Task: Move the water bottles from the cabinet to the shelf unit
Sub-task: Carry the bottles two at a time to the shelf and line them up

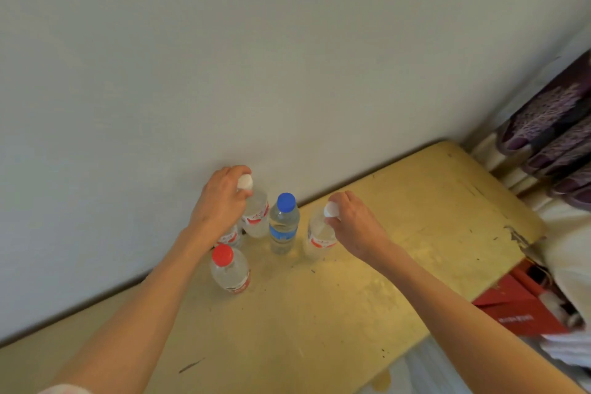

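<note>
1. The left hand (pixel 220 198), at the centre of the frame, has its fingers curled round the neck of a clear plastic water bottle with a white cap and red label (pixel 256 214), which stands hard against the wall.
2. The right hand (pixel 355 221), just right of centre, pinches the neck of a second clear white-capped bottle with a red label (pixel 319 233), under its cap.
3. Between the two held bottles stands a clear bottle with a blue cap and blue label (pixel 283 224), upright and close to both.
4. A clear bottle with a red cap (pixel 229 270) stands below the left hand, nearer the lower edge of the frame; another red-labelled bottle (pixel 231 237) is partly hidden behind the left wrist.
5. All the bottles stand on a worn yellow table (pixel 399 217) whose back edge runs along the wall; its rounded right corner lies at the right of the frame, with bare surface between it and the bottles.
6. The table top is scuffed, with dark marks and chipped paint at its right edge.
7. A plain pale wall (pixel 256 57) fills the upper frame.
8. A red cardboard box (pixel 518 307) sits beyond the table's right edge, and purple patterned fabric (pixel 556 131) shows at far right.
</note>
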`<action>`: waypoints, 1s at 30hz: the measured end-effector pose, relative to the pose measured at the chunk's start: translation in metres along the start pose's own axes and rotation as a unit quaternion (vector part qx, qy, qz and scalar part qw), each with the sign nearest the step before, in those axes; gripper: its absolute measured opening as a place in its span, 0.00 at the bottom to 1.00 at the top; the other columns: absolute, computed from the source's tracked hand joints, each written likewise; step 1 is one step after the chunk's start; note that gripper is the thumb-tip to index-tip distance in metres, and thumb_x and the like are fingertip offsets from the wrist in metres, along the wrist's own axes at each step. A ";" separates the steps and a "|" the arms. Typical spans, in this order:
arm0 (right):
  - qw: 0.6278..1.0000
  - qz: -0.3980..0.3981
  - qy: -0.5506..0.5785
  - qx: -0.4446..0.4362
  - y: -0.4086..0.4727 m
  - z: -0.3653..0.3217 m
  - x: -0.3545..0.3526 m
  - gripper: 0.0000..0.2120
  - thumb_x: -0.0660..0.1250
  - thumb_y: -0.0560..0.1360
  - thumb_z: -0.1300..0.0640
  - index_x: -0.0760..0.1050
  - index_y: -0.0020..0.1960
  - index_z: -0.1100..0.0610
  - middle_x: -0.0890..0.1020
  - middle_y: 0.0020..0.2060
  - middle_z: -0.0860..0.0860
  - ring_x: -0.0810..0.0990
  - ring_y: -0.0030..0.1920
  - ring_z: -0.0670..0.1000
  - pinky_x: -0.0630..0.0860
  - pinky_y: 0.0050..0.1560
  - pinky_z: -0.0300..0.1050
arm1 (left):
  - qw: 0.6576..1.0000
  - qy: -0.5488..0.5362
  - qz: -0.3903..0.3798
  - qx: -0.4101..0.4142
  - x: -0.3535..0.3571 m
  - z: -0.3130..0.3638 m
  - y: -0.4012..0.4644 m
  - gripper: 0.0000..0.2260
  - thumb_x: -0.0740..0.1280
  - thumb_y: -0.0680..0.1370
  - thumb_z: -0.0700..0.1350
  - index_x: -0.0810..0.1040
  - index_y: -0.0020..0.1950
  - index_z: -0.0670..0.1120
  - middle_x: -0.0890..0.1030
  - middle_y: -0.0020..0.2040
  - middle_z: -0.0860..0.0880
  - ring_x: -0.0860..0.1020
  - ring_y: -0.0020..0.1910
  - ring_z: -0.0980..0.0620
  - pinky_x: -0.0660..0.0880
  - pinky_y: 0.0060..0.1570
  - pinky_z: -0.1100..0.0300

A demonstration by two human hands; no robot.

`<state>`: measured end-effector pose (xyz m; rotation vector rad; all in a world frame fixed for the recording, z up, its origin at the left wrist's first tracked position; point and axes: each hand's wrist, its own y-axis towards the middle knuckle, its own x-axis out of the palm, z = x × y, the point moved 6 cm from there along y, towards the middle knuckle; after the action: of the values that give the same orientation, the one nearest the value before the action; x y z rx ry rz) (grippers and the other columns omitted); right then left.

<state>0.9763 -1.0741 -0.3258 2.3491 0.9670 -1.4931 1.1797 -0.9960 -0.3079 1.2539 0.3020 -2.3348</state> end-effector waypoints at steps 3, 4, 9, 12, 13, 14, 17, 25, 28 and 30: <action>0.999 0.047 0.014 0.007 -0.009 -0.005 -0.026 0.15 0.61 0.76 0.57 0.66 0.61 0.61 0.72 0.58 0.57 0.72 0.56 0.57 0.65 0.48 0.43 | 0.998 -0.036 0.054 0.013 -0.025 0.017 0.002 0.16 0.68 0.72 0.38 0.74 0.60 0.43 0.76 0.57 0.41 0.73 0.57 0.41 0.66 0.60 0.53; 0.998 0.068 0.017 0.003 -0.014 -0.007 -0.035 0.15 0.62 0.76 0.57 0.67 0.61 0.60 0.72 0.58 0.57 0.72 0.55 0.57 0.65 0.46 0.43 | 0.996 -0.051 0.073 0.021 -0.034 0.026 0.001 0.16 0.67 0.72 0.39 0.74 0.60 0.44 0.76 0.57 0.41 0.72 0.57 0.41 0.65 0.61 0.54; 0.985 0.169 0.029 -0.024 -0.042 -0.015 -0.082 0.15 0.63 0.75 0.56 0.68 0.59 0.60 0.73 0.55 0.56 0.72 0.54 0.57 0.62 0.44 0.38 | 0.976 -0.087 0.162 0.120 -0.086 0.085 -0.008 0.15 0.65 0.74 0.36 0.73 0.61 0.42 0.75 0.56 0.40 0.71 0.56 0.41 0.59 0.54 0.70; 0.970 0.235 0.059 -0.027 -0.063 -0.013 -0.117 0.14 0.65 0.74 0.56 0.69 0.57 0.60 0.74 0.53 0.55 0.72 0.54 0.54 0.63 0.47 0.38 | 0.960 -0.085 0.192 0.188 -0.112 0.126 -0.019 0.15 0.65 0.74 0.35 0.74 0.60 0.41 0.76 0.56 0.41 0.71 0.56 0.41 0.60 0.55 0.68; 0.964 0.257 0.068 -0.032 -0.071 -0.012 -0.128 0.13 0.65 0.74 0.56 0.70 0.57 0.59 0.74 0.52 0.54 0.72 0.51 0.53 0.61 0.46 0.36 | 0.954 -0.084 0.196 0.210 -0.117 0.141 -0.024 0.15 0.65 0.73 0.35 0.74 0.60 0.41 0.77 0.56 0.41 0.71 0.55 0.41 0.61 0.55 0.67; 0.957 0.277 0.074 -0.036 -0.081 -0.009 -0.138 0.13 0.66 0.73 0.56 0.70 0.56 0.59 0.74 0.50 0.53 0.71 0.49 0.51 0.60 0.44 0.34 | 0.949 -0.086 0.195 0.230 -0.120 0.155 -0.030 0.15 0.65 0.73 0.36 0.74 0.60 0.41 0.77 0.55 0.42 0.71 0.54 0.42 0.62 0.54 0.67; 0.939 0.330 0.090 -0.039 -0.119 0.002 -0.161 0.14 0.66 0.73 0.57 0.71 0.57 0.59 0.72 0.47 0.48 0.69 0.44 0.47 0.60 0.45 0.33 | 0.940 -0.118 0.176 0.268 -0.117 0.193 -0.053 0.16 0.66 0.73 0.37 0.73 0.61 0.42 0.75 0.51 0.49 0.71 0.51 0.47 0.62 0.52 0.68; 0.943 0.330 0.035 0.021 -0.268 0.066 -0.155 0.15 0.63 0.75 0.51 0.69 0.57 0.58 0.69 0.47 0.47 0.68 0.45 0.45 0.59 0.45 0.31 | 0.937 -0.194 0.009 0.291 -0.022 0.262 -0.149 0.16 0.68 0.72 0.36 0.75 0.60 0.43 0.73 0.47 0.51 0.72 0.43 0.52 0.65 0.46 0.76; 0.940 0.330 0.024 0.081 -0.343 0.100 -0.141 0.16 0.61 0.75 0.49 0.68 0.59 0.56 0.71 0.50 0.48 0.69 0.48 0.45 0.59 0.46 0.30 | 0.926 -0.184 -0.056 0.325 0.026 0.293 -0.205 0.16 0.69 0.71 0.37 0.76 0.58 0.43 0.74 0.47 0.52 0.73 0.47 0.49 0.68 0.51 0.63; 0.934 0.334 0.029 0.123 -0.398 0.121 -0.134 0.15 0.62 0.75 0.50 0.69 0.59 0.57 0.73 0.52 0.50 0.69 0.49 0.45 0.60 0.48 0.31 | 0.914 -0.188 -0.108 0.342 0.055 0.315 -0.245 0.15 0.69 0.71 0.37 0.76 0.57 0.46 0.74 0.47 0.53 0.73 0.48 0.51 0.68 0.51 0.63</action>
<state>0.6044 -0.8836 -0.1980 2.5145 -0.0544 -1.3079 0.8028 -0.9266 -0.1845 1.0320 -0.5861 -2.9361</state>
